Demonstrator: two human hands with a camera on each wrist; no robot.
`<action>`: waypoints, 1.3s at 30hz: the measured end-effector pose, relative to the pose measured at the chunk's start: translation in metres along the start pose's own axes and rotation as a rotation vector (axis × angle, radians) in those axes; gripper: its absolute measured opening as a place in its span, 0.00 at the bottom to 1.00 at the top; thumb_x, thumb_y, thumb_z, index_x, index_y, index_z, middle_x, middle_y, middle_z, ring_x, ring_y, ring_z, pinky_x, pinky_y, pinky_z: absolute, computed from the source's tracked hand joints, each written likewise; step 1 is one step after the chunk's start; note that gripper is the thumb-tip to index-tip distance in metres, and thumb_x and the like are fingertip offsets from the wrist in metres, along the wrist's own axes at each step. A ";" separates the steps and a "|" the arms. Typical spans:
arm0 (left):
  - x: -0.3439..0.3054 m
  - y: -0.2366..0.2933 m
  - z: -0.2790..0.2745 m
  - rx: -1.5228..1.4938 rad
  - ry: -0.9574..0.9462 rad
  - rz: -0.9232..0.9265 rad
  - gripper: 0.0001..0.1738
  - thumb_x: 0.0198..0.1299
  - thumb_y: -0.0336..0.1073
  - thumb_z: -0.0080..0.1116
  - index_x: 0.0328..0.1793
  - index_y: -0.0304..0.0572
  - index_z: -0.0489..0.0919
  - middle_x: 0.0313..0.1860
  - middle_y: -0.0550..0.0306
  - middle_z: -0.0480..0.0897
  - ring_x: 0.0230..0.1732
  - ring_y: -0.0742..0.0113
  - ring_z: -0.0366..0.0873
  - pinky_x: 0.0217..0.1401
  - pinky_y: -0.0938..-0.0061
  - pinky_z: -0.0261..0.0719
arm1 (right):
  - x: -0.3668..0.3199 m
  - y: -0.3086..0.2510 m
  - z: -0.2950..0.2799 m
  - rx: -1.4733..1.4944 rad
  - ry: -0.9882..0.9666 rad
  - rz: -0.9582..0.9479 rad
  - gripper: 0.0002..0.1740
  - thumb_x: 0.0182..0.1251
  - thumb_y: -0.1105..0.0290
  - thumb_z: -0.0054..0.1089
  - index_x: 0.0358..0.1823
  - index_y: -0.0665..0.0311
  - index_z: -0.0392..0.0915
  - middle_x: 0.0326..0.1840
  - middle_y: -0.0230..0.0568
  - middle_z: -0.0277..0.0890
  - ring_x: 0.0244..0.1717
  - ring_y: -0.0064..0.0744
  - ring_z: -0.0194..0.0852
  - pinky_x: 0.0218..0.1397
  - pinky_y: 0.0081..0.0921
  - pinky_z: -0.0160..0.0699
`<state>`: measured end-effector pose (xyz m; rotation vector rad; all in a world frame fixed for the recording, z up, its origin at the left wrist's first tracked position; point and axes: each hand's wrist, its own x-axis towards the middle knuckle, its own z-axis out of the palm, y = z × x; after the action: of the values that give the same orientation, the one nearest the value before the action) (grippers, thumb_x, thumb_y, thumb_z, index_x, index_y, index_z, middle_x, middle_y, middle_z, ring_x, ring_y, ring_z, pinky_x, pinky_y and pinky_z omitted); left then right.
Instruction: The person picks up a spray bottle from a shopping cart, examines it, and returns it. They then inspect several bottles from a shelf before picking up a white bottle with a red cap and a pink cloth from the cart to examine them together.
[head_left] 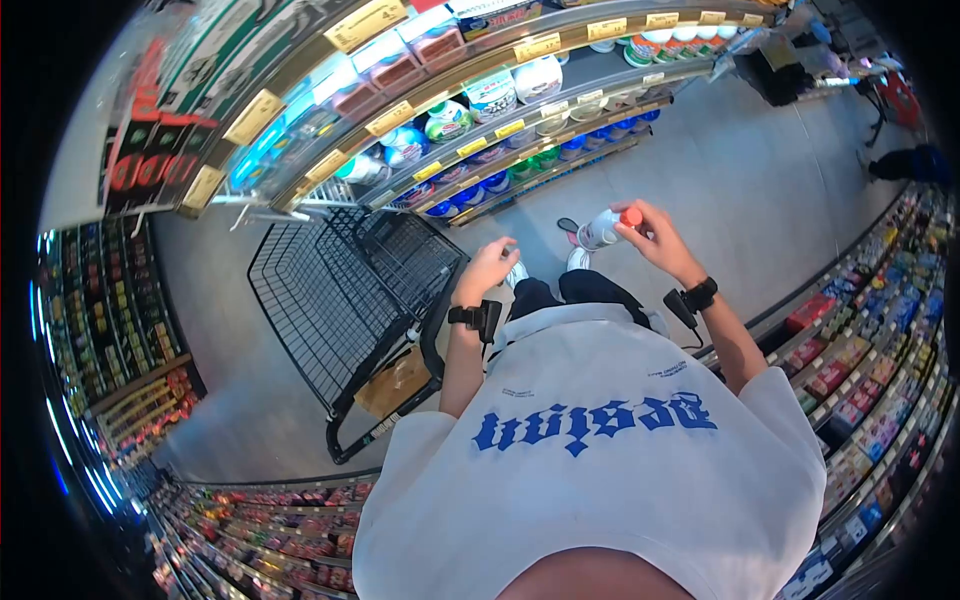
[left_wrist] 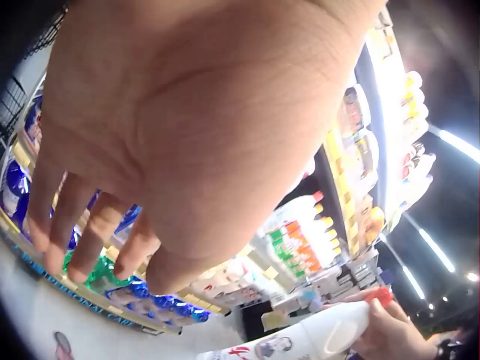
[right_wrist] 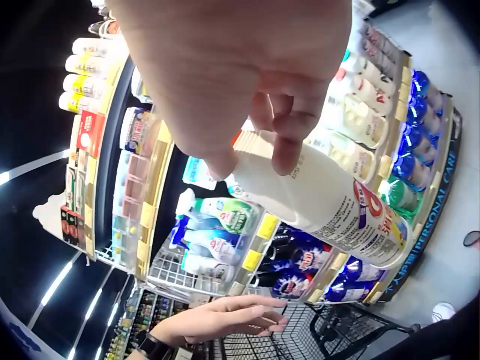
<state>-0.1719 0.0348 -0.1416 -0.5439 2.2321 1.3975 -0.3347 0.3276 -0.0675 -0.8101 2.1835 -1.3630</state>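
A white bottle [head_left: 600, 231] with a red cap is held by the right hand [head_left: 652, 238], whose fingers curl round its cap end. In the right wrist view the fingers grip the neck of the bottle [right_wrist: 330, 202], and its printed label faces outward. The left hand [head_left: 487, 270] is held in the air beside the cart, holding nothing. Its fingers [left_wrist: 97, 232] are spread and relaxed in the left wrist view, apart from the bottle [left_wrist: 300, 337].
A black wire shopping cart [head_left: 340, 300] stands on the left, with a cardboard piece [head_left: 393, 382] at its near end. Shelves of bottles [head_left: 490, 95] with a price-tag edge [head_left: 470, 147] run ahead. More stocked shelves [head_left: 850, 390] line the right. Another person [head_left: 908, 165] is at the far right.
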 end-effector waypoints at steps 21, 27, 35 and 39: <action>0.243 -0.273 0.294 0.013 -0.093 -0.184 0.08 0.65 0.33 0.58 0.45 0.37 0.84 0.26 0.53 0.83 0.22 0.69 0.80 0.25 0.72 0.78 | -0.266 0.139 -0.003 0.212 0.707 0.839 0.21 0.72 0.73 0.61 0.65 0.65 0.74 0.58 0.38 0.78 0.45 0.20 0.78 0.43 0.17 0.79; 0.287 -0.193 0.350 0.245 0.027 -0.069 0.12 0.60 0.34 0.57 0.45 0.39 0.86 0.34 0.42 0.87 0.39 0.48 0.85 0.47 0.61 0.81 | -0.317 0.206 -0.048 0.301 0.760 0.947 0.21 0.71 0.74 0.61 0.65 0.64 0.74 0.63 0.39 0.75 0.54 0.23 0.77 0.46 0.19 0.81; 0.379 -0.246 0.475 0.290 -0.147 -0.111 0.18 0.57 0.37 0.60 0.54 0.44 0.85 0.56 0.27 0.79 0.64 0.35 0.72 0.70 0.56 0.70 | -0.367 0.280 -0.077 0.207 0.794 1.075 0.23 0.68 0.78 0.60 0.65 0.69 0.73 0.72 0.45 0.70 0.71 0.36 0.68 0.73 0.33 0.66; 0.425 -0.308 0.510 0.368 -0.136 0.014 0.23 0.56 0.38 0.61 0.60 0.50 0.83 0.58 0.27 0.78 0.70 0.35 0.67 0.72 0.54 0.69 | -0.394 0.317 -0.057 0.296 0.864 1.196 0.22 0.71 0.76 0.59 0.66 0.67 0.72 0.73 0.43 0.68 0.68 0.32 0.70 0.65 0.26 0.74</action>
<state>-0.2694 0.3330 -0.8027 -0.2972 2.3069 0.9626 -0.1609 0.7408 -0.3082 1.2523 2.1607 -1.3201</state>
